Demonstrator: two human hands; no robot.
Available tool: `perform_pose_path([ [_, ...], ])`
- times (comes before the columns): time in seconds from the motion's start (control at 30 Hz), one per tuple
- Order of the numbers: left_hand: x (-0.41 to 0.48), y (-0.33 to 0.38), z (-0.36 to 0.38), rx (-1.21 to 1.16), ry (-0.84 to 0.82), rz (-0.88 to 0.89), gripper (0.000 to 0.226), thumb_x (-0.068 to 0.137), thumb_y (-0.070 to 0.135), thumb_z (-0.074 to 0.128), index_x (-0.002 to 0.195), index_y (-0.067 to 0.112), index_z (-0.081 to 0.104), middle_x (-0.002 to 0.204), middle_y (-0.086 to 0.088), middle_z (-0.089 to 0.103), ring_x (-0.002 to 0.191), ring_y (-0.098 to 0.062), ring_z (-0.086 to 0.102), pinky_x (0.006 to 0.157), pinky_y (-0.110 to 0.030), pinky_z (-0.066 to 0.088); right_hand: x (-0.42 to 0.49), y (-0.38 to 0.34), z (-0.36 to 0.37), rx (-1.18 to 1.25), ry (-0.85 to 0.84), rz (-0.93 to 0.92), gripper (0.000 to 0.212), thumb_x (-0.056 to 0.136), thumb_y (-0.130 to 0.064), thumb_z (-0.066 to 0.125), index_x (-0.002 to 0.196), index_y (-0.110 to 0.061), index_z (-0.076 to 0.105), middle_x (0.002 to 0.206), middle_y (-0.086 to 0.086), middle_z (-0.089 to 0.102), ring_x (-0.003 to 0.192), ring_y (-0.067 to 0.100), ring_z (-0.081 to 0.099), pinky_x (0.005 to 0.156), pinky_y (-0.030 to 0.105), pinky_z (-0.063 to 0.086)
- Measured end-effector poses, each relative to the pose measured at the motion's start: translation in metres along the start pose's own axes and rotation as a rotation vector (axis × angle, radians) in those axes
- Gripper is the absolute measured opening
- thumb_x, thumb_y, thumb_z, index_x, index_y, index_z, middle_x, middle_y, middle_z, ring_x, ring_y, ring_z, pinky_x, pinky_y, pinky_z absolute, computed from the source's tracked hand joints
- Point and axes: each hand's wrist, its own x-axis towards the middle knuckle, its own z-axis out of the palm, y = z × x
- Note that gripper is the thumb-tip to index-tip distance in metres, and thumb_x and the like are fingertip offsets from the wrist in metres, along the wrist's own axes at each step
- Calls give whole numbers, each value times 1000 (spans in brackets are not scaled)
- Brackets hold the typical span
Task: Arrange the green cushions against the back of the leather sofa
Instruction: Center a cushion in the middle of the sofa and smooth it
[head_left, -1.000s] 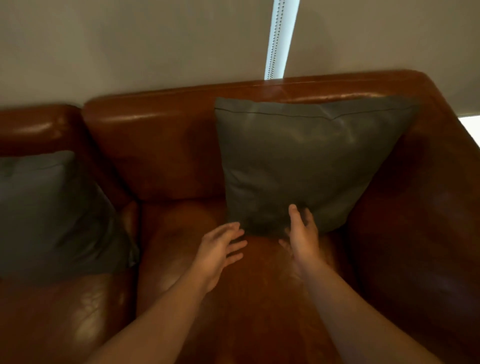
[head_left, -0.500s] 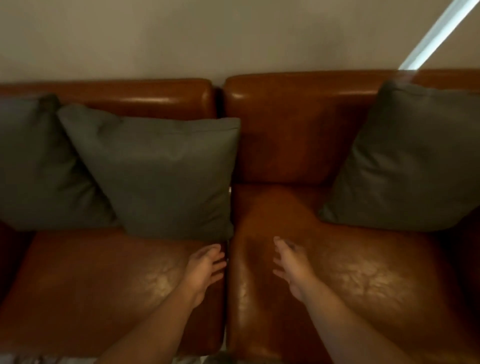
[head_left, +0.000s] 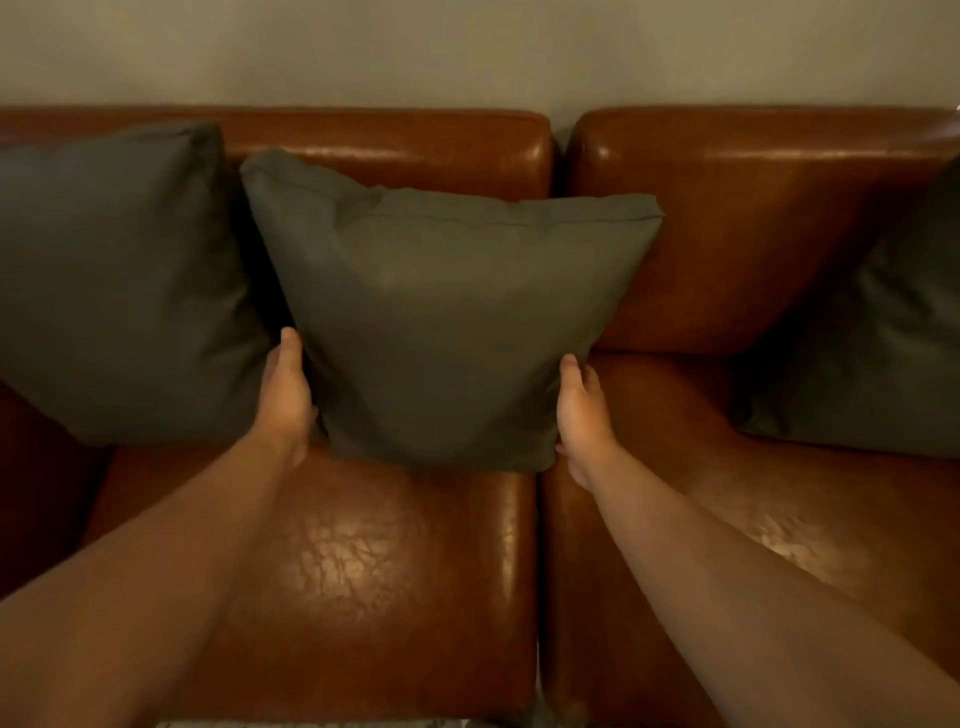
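A dark green middle cushion (head_left: 447, 322) stands on the brown leather sofa (head_left: 727, 218), leaning back and straddling the gap between the two back pads. My left hand (head_left: 284, 395) grips its lower left edge and my right hand (head_left: 581, 415) grips its lower right edge; the fingers are hidden behind the cushion. A second green cushion (head_left: 119, 291) leans against the sofa back at the left, touching the middle one. A third green cushion (head_left: 893, 353) rests at the right, cut off by the frame.
A plain pale wall (head_left: 467, 52) rises behind the sofa. The two leather seat pads (head_left: 363, 571) lie bare in front of the cushions, with a seam between them. A strip of light fabric (head_left: 311, 723) shows at the bottom edge.
My view swung left from the right-hand cushion to the middle one. Both hands left the seat, reached forward and took hold of the middle cushion's lower sides.
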Motion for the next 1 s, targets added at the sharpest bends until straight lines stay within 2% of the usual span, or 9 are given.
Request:
perform_pose_path([
  [0.07,2,5,7,-11,-57,-39,72,90,77,39,150,38,41,147,20,47,129,-10,47,110,-43,35,5,3,4,75,-18,-37,69,96,-63,39,157,-45,11,163,-3,30,145,30,35,114,61,32],
  [0.13,2,1,10,-37,-119,-67,89,72,91,43,149,47,40,153,19,46,134,-14,48,107,-55,36,9,5,8,140,-32,-73,64,96,-61,42,154,-51,16,161,-6,33,144,27,37,113,62,32],
  [0.23,2,-8,20,-107,-139,-63,106,53,100,49,146,48,45,148,19,54,131,-11,52,107,-52,37,8,3,8,181,-40,-103,52,99,-56,41,150,-50,30,152,-11,42,135,20,43,109,56,37],
  [0.33,-7,-15,37,-215,-141,-26,107,51,96,58,143,43,51,142,17,61,130,-10,57,112,-46,41,5,-6,-5,203,-21,-130,48,100,-53,43,148,-48,37,132,-16,47,119,12,44,101,49,39],
  [0.5,-32,-17,75,-273,-184,-22,97,61,91,58,141,37,56,140,12,63,129,-14,59,114,-48,40,0,-32,-46,186,44,-213,46,100,-54,42,146,-47,42,125,-21,50,116,10,46,104,46,39],
  [0.6,-39,-10,105,-239,-238,8,102,56,93,60,142,38,54,141,14,62,128,-12,59,110,-45,44,4,-44,-76,193,102,-252,54,99,-57,42,150,-44,35,140,-19,47,126,11,45,109,49,37],
  [0.77,-42,-1,141,-87,-274,-3,59,90,76,40,145,57,35,146,21,46,139,-17,45,113,-61,35,21,-45,-104,164,126,-212,57,100,-58,37,154,-46,24,159,-10,33,143,20,36,115,58,30],
  [0.87,-40,-7,146,-18,-271,-13,61,95,69,38,153,54,23,152,16,40,143,-19,39,114,-64,32,24,-37,-110,137,96,-132,60,99,-62,36,154,-49,19,164,-8,26,149,27,28,113,67,28],
  [1.0,-48,-13,148,-48,-278,-27,63,91,76,39,150,57,28,145,23,46,140,-15,43,113,-64,34,19,-32,-113,171,101,-150,55,100,-60,36,153,-48,27,161,-9,32,147,27,32,111,69,30],
])
